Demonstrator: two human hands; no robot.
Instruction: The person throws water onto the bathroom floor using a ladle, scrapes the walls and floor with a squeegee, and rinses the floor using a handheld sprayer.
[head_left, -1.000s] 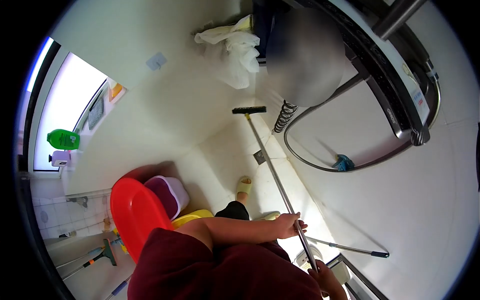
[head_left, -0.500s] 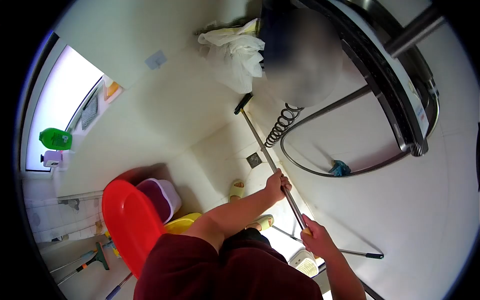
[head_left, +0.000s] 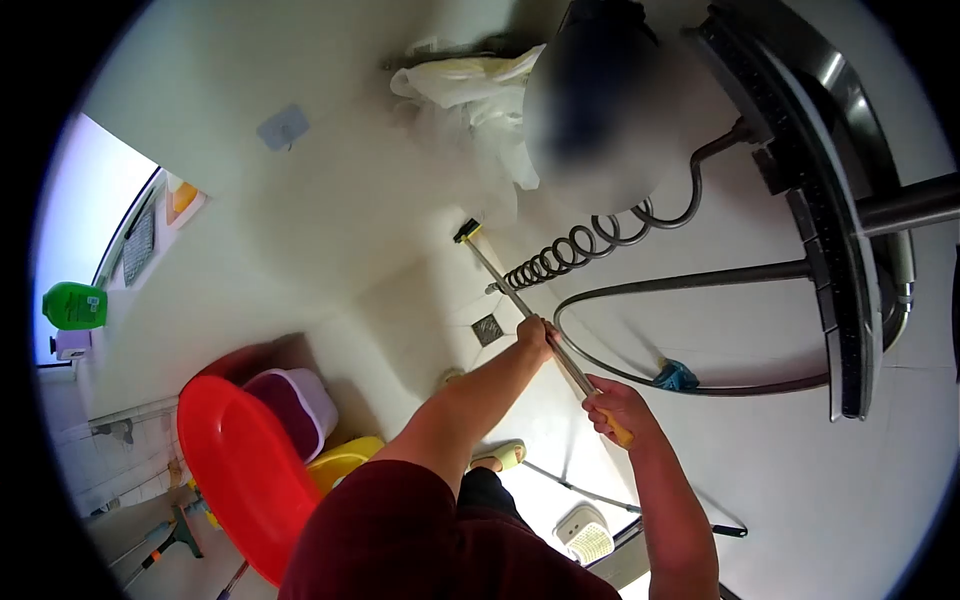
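Note:
A long-handled scrub brush (head_left: 495, 275) slants across the middle of the view. Its black and yellow head (head_left: 466, 231) is up against the white wall near the corner. My left hand (head_left: 538, 336) is wrapped round the metal pole, about midway along it. Lower down, my right hand (head_left: 615, 406) is closed round the same pole just above its yellow end grip (head_left: 621, 434). The grey coiled hose (head_left: 560, 250) runs close beside the pole. Below my left hand is a square floor drain (head_left: 487, 330).
A red tub (head_left: 235, 465), a purple-white basin (head_left: 305, 405) and a yellow basin (head_left: 345, 458) stand at left. Shower fittings (head_left: 830, 240) and a looping hose (head_left: 690, 280) occupy the right. A white bag (head_left: 470, 85) hangs above. A green bottle (head_left: 75, 305) sits on the windowsill.
The brush head has shifted slightly left and down along the wall. Both hands have stayed on the pole, the right one higher in view. The view has turned, so the shower fittings appear further right.

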